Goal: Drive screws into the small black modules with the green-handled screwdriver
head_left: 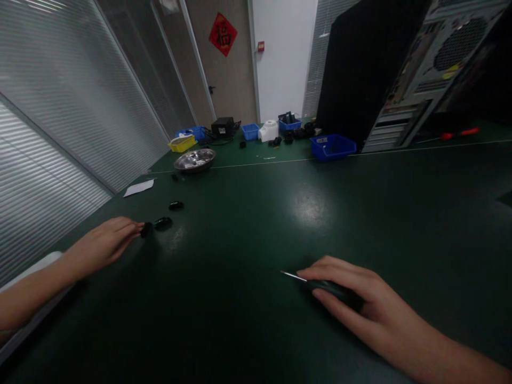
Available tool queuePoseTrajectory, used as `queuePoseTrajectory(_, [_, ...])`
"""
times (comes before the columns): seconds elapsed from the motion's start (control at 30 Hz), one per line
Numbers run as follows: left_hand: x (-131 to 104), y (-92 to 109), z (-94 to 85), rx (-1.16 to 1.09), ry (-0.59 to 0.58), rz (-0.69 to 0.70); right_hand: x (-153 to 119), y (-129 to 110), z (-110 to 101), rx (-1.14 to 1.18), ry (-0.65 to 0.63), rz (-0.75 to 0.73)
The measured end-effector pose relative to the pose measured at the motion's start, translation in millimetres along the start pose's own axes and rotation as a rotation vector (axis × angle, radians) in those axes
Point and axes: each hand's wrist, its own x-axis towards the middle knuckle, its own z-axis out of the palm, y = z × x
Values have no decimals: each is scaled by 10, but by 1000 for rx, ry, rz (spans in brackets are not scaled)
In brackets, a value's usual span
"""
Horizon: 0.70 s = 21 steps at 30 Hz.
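Note:
At the left of the head view, my left hand pinches a small black part just above or on the green table. Two similar dark parts lie beside it, one close to its fingertips and another a little farther back. On the right, my right hand is wrapped round the dark handle of a screwdriver, whose thin metal shaft points left. The palm side of the right hand is partly hidden.
Farther back stand a metal dish, a yellow tray, a blue bin and a white device. A large computer case rises at the back right. White paper lies at left; a red-handled tool lies far right.

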Motion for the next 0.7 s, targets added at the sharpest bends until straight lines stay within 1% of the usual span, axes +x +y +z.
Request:
queuePoseTrajectory(0.33, [150,-3,-61,-113,-38,-72,15,-18,0,20,-11,4])
queuePoseTrajectory(0.47, [157,-3,-80,-155,-65,-107,5,-7,-4,24,-13,4])
queuePoseTrajectory(0.7, [108,-70,-115,-159,-59,-189,14,-9,-10,20,-15,2])
